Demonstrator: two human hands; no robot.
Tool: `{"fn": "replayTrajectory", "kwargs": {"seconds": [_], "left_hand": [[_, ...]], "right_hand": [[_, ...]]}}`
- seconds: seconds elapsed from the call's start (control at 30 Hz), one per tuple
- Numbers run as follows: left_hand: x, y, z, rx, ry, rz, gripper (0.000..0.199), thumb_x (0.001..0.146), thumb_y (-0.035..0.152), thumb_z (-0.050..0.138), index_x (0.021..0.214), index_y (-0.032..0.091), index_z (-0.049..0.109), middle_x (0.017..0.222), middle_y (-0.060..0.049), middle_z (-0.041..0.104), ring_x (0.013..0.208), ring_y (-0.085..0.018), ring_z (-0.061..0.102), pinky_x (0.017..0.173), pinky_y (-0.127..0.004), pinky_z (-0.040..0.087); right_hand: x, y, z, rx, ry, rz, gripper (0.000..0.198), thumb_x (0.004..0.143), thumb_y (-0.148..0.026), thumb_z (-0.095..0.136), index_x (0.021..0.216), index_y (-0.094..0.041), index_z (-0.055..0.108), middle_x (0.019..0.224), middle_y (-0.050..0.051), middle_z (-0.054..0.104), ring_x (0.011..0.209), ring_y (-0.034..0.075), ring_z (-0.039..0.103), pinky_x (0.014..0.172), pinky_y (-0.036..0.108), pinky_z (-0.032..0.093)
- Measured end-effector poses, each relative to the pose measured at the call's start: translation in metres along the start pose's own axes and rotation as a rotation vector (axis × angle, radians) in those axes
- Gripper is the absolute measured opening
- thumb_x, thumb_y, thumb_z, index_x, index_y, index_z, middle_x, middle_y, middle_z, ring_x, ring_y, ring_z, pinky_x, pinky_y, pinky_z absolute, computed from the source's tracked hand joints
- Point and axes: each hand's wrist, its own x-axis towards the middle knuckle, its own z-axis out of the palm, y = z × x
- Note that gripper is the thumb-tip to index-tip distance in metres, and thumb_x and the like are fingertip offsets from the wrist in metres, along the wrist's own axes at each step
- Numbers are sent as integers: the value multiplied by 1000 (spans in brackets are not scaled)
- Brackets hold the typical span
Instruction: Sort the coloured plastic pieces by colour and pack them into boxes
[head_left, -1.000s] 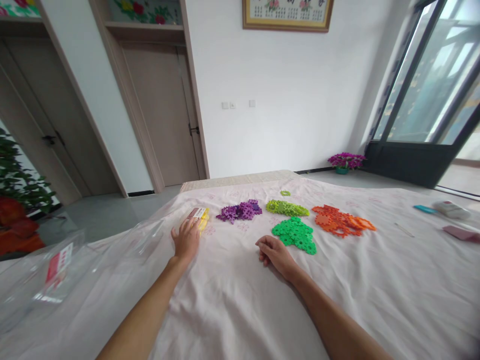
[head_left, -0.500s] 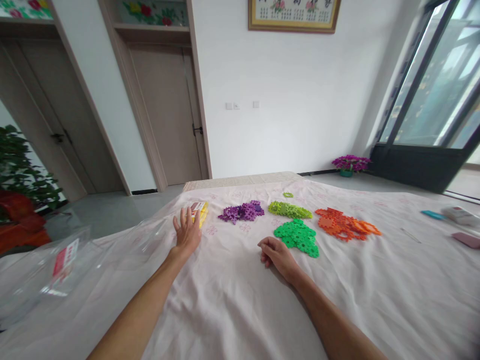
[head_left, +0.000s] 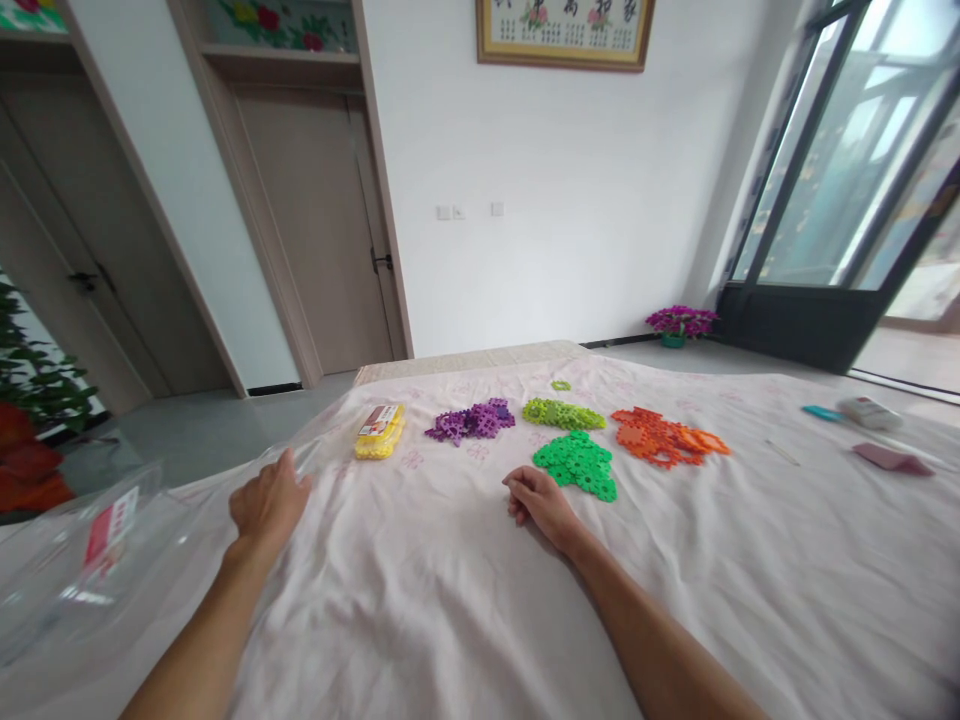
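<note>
The left hand [head_left: 268, 502] is at 10 o'clock, back uppermost, fingers bent; their tips are hidden, so I cannot tell whether they pinch anything. A clear bag [head_left: 112, 535] lies near it, toward 9. Between 12 and 1, the right hand [head_left: 534, 497] rests on the surface [head_left: 435, 590], fingers curled, thumb pressed against the forefinger. Just past it, at 1, sits the green pile [head_left: 576, 462]; the orange pile [head_left: 670, 440] is between 1 and 2. The yellow stack [head_left: 379, 432] lies at 11, well apart from both hands, and the purple pile [head_left: 474, 422] at 12. Between 12 and 1 is the lime pile [head_left: 564, 413], with a lime ring [head_left: 553, 385] farther out. Beyond the surface, potted flowers [head_left: 682, 320] stand at 1.
</note>
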Motion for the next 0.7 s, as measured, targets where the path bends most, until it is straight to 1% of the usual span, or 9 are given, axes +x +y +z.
{"fn": "replayTrajectory", "kwargs": {"seconds": [0.03,0.07,0.13,0.27,0.4,0.47,0.57,0.63,0.7], "left_hand": [[2,-7,3,1,-70,-9,56,90,43,36,139,17,47,118,-19,65,100,-37,64,83,-49,46],[3,-12,6,-7,-113,-18,53,92,41,31,136,20,50,117,-18,66,99,-37,65,80,-48,47],[4,-19,10,0,-139,-30,51,93,39,27,134,23,53,113,-18,68,96,-36,66,76,-45,48],[2,-23,11,29,-121,-26,51,95,41,24,135,27,52,98,-17,72,88,-34,68,72,-41,47],[-5,-23,6,54,-97,51,51,95,41,23,133,26,54,93,-17,72,84,-32,68,68,-37,45],[-11,-21,0,60,-77,85,50,96,43,22,127,26,58,90,-16,72,81,-30,68,66,-34,42],[-21,-14,-13,38,-31,90,51,96,48,20,111,26,63,87,-13,72,76,-27,67,61,-30,37],[-30,-7,-21,-14,-8,97,49,95,51,22,99,26,65,85,-10,72,73,-24,66,59,-28,34],[-40,1,-28,-54,-14,136,46,95,52,26,91,25,64,81,-8,72,70,-21,64,57,-26,31]], "right_hand": [[0,0,0,-1,4,-2,29,79,-46,57,82,-17,57,58,-3,58,44,9,52,42,20,40],[-1,0,0,-3,7,-4,29,79,-46,57,82,-17,57,58,-3,58,44,9,52,42,20,40],[-1,0,0,-2,10,-7,28,79,-45,57,81,-17,56,58,-3,58,44,9,53,42,20,41],[0,2,0,3,9,-14,27,80,-44,57,82,-17,56,59,-3,58,45,9,53,43,20,42],[1,5,-1,-3,6,-18,25,80,-42,56,83,-17,57,58,-3,59,44,9,52,43,20,41],[1,6,-1,-5,5,-18,24,80,-41,56,84,-17,58,58,-3,59,45,10,53,43,20,42],[2,7,-2,-11,3,-20,24,80,-40,56,85,-17,58,58,-3,60,45,10,54,44,21,43],[2,9,-2,-11,2,-21,24,80,-40,56,85,-17,58,59,-3,60,45,10,53,44,21,43],[3,10,-2,-7,1,-23,24,80,-40,56,85,-17,58,59,-3,60,44,10,53,43,21,43]]}}
